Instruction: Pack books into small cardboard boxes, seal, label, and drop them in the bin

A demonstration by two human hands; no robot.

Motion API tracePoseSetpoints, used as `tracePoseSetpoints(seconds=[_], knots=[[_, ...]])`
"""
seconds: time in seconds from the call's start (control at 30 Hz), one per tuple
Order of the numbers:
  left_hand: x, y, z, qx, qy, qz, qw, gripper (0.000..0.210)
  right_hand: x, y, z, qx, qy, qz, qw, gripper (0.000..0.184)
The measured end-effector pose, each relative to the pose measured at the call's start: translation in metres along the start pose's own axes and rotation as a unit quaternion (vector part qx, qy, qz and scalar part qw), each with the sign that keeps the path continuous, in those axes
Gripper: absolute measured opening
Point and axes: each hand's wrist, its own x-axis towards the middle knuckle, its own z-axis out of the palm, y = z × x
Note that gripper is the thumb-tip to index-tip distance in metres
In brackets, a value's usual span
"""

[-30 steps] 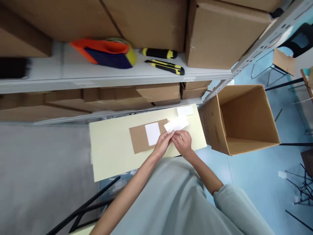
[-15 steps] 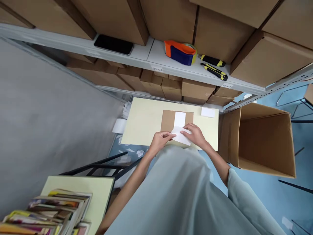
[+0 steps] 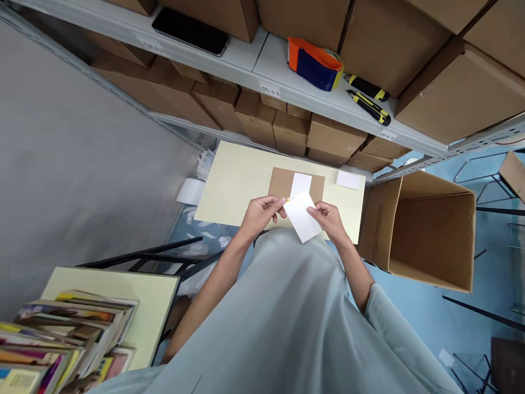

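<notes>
Cream tabletop (image 3: 238,178) lies between books (image 3: 76,342) and open carton (image 3: 379,221), left hand (image 3: 262,212) and right hand (image 3: 329,220) pinching white paper (image 3: 301,220).

The loose, pale blue-grey top (image 3: 295,312) falls in soft folds, its sleeves (image 3: 389,309) plain and wide.

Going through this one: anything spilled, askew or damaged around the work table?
Yes: scraps of white paper lie scattered on the floor by the left end of the pale table, looking dropped rather than placed. The white sheet in the right hand shows no obvious damage.
</notes>
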Motion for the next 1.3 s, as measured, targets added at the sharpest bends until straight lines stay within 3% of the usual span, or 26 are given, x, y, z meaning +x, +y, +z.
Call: tracePoseSetpoints(seconds=[0.4,0.67,0.9,1.3], knots=[[-0.021,0.047,0.009,0.009,-0.023,0.053,0.998,0.041,-0.022,-0.022,-0.002,0.004,0.019,-0.031,0.999,0.063],[-0.028,0.036,0.018,0.005,-0.083,0.032,0.996,0.043,-0.025,-0.031,0.001,0.018,0.054,-0.066,0.996,0.061],[-0.023,0.050,0.008,0.028,-0.007,0.061,0.998,0.035,-0.026,-0.039,-0.003,-0.025,0.033,-0.048,0.998,0.064],[-0.011,0.063,0.000,0.101,-0.025,0.069,0.992,0.022,-0.022,-0.040,-0.010,-0.010,0.015,-0.050,0.999,0.061]])
